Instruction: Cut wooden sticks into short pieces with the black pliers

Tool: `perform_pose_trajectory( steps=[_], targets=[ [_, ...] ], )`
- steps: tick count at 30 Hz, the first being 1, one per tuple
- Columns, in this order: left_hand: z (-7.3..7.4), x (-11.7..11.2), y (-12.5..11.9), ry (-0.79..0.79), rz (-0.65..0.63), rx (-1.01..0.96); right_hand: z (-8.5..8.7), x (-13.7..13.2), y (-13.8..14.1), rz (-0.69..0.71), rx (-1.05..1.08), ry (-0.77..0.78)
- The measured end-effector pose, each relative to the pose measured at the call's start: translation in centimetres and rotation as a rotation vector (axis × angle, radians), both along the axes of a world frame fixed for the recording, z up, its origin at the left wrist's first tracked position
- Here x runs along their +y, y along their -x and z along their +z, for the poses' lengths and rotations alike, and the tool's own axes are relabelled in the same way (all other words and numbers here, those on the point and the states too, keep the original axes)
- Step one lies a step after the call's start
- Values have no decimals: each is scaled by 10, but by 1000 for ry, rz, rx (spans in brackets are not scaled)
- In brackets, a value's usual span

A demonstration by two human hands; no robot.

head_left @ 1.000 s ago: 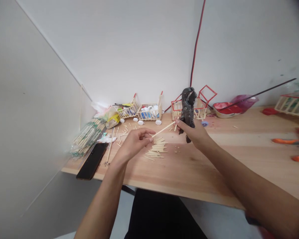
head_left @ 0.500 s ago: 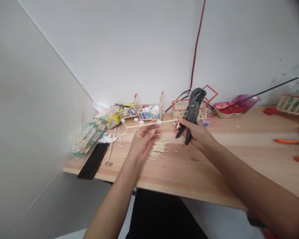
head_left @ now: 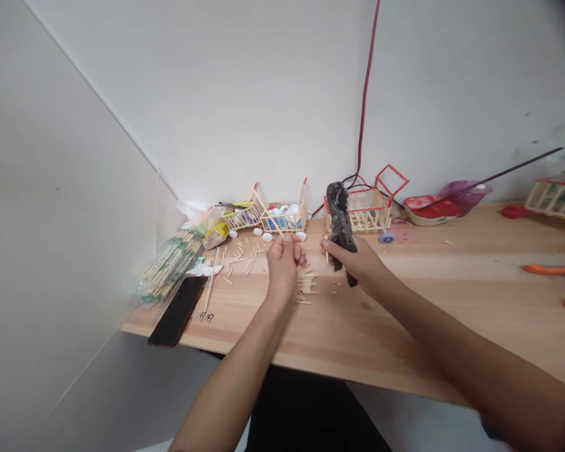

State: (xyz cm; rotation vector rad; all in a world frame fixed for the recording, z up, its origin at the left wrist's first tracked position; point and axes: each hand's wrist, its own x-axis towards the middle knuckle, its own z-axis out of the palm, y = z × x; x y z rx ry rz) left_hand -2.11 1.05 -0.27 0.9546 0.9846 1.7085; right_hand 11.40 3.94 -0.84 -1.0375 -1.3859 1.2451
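My left hand [head_left: 283, 267] is closed on a thin wooden stick [head_left: 274, 221], which slants up and away to the left in front of the small carts. In my right hand [head_left: 365, 267] is a black hand cutter [head_left: 341, 220], held upright with its head at the top. Between the fingertips of that same hand is a short piece of stick [head_left: 327, 253]. A pile of cut sticks [head_left: 307, 281] lies on the table just beside my left hand, partly hidden by it. More short pieces [head_left: 250, 263] are scattered to the left.
Along the wall stand a stick cart [head_left: 242, 216], another cart [head_left: 285, 220] with white and blue bits, and a red-rimmed one [head_left: 370, 216]. A tray of red paint [head_left: 430, 210] is to their right. Bagged sticks [head_left: 169, 267] and a phone [head_left: 176, 312] lie left.
My left hand has closed on the stick, which has swung from nearly level to steeply slanted and left the right fingertips. The cutter has moved left and slightly down.
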Motion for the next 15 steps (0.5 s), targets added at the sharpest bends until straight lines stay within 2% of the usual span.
perform_pose_trajectory(
  steps=[5, 9, 15],
  targets=[
    [2, -16, 3, 160, -244, 11, 6, 1, -1, 47, 58, 1],
    [5, -20, -4, 199, -313, 66, 5, 0, -4, 86, 17, -37],
    [12, -14, 1, 266, -441, 352, 11, -5, -8, 151, 31, -135]
  ],
)
